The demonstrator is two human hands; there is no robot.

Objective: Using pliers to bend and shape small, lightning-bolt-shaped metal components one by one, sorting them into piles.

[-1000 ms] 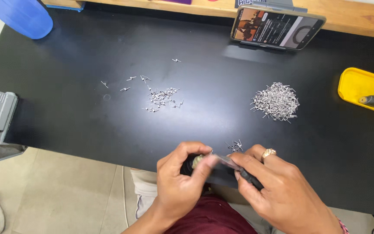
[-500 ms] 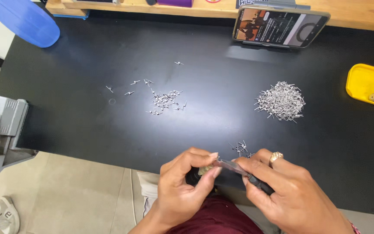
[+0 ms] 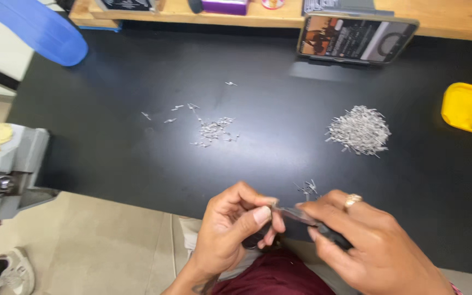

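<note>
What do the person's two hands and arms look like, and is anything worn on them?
Both hands are bare, with no gloves. The right hand wears a gold-coloured ring on one finger, and a small strip of red and pale patterned cloth or band shows at its wrist, at the picture's edge. The left hand has no ring in view, short plain nails, and a bare forearm with no sleeve.

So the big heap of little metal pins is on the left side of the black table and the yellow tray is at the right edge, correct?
Not quite. The head view shows the big heap of metal pins toward the right of the black table, near the yellow tray at the right edge.
</note>
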